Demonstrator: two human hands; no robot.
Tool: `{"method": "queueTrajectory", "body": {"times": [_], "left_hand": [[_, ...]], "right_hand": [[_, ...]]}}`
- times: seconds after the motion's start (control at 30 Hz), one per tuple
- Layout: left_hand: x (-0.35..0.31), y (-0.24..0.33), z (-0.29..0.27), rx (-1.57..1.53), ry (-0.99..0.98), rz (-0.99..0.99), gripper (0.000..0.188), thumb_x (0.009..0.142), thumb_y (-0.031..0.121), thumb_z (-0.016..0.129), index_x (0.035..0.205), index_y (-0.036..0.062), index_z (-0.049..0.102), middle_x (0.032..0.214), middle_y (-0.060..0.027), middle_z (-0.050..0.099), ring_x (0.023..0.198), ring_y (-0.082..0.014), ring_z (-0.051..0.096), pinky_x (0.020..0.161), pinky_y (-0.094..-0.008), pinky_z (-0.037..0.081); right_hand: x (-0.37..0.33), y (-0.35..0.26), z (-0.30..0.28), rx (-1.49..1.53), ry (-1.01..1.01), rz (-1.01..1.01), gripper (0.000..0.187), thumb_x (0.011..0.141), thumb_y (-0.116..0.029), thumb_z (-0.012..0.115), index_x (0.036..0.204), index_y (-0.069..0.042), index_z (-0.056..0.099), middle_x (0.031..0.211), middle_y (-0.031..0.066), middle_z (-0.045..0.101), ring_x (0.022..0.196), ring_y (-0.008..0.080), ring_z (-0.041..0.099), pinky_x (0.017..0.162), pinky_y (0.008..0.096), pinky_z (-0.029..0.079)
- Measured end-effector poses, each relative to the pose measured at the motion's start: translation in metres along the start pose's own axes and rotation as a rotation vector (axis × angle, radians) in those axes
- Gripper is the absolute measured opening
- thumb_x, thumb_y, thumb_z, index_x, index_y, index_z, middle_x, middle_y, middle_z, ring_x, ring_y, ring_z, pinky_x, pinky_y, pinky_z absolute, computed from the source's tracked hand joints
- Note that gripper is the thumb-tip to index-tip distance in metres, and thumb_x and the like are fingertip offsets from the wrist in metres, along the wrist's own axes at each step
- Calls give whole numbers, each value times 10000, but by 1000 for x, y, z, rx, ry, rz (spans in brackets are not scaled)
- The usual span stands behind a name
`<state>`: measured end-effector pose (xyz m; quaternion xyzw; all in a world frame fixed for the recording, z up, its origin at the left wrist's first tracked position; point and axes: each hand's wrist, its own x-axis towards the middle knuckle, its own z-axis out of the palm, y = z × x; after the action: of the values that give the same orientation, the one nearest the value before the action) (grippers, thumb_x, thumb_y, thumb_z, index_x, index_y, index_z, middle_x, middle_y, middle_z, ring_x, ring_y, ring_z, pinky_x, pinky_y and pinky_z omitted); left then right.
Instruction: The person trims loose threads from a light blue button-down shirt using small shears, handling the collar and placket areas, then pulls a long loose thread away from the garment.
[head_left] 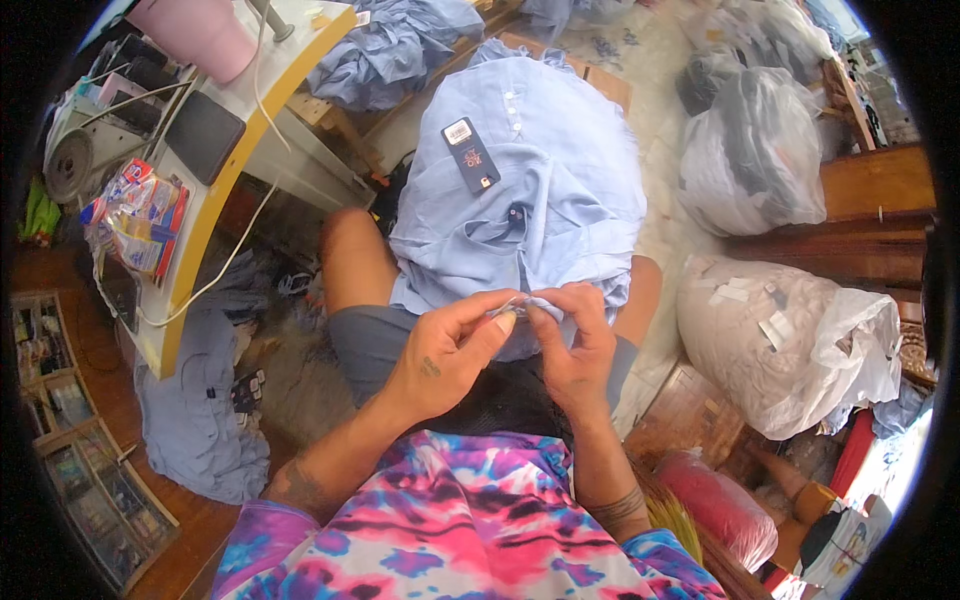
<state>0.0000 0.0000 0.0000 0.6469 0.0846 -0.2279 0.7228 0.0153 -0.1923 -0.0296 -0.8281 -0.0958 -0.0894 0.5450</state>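
A light blue shirt is spread across my lap and the support in front of me, its row of small white buttons on the far part. A dark hang tag lies on it. My left hand pinches the shirt's near edge between thumb and fingers. Close beside it, almost touching, my right hand pinches the same bunched bit of cloth. Something thin and pale shows at the left fingertips, too small to name. The fingers hide most of the pinched cloth.
To the left stands a yellow-edged table with a pink container, a dark phone-like slab, a snack packet and a hanging white cable. Blue garments lie on the floor. Stuffed plastic bags line the right side.
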Motion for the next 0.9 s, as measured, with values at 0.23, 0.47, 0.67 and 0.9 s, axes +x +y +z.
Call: {"method": "queueTrajectory", "body": {"times": [0.23,0.47,0.67,0.9], "left_hand": [[-5,22,4,354,61,237,275,1004,154,689,1221,-11,725,772,-13,641,668,-55,517,592,-257,420],[-8,30,3,561,50,412,241,944,142,754,1140,2,742,822,-102,689,671,-147,598,618,-308,469],[5,27,5,566,50,368,242,886,153,830,1066,13,748,813,-107,675,702,-151,608,628,-320,480],[10,16,-1,681,151,676,195,836,54,835,1006,29,744,814,-94,639,668,-215,606,595,-330,478]], "right_hand": [[1,7,-15,209,-100,100,217,845,-23,816,1059,-64,803,871,32,643,878,181,556,788,307,432],[5,8,-29,240,-187,41,260,804,-12,835,1055,-78,819,848,11,625,834,160,535,748,276,415],[10,-2,-31,63,-198,-56,245,748,12,827,973,-79,799,853,32,641,830,189,573,755,300,440],[21,-14,-31,-124,-172,-188,257,726,-57,845,826,-75,609,853,56,641,853,272,586,864,406,447]]}}
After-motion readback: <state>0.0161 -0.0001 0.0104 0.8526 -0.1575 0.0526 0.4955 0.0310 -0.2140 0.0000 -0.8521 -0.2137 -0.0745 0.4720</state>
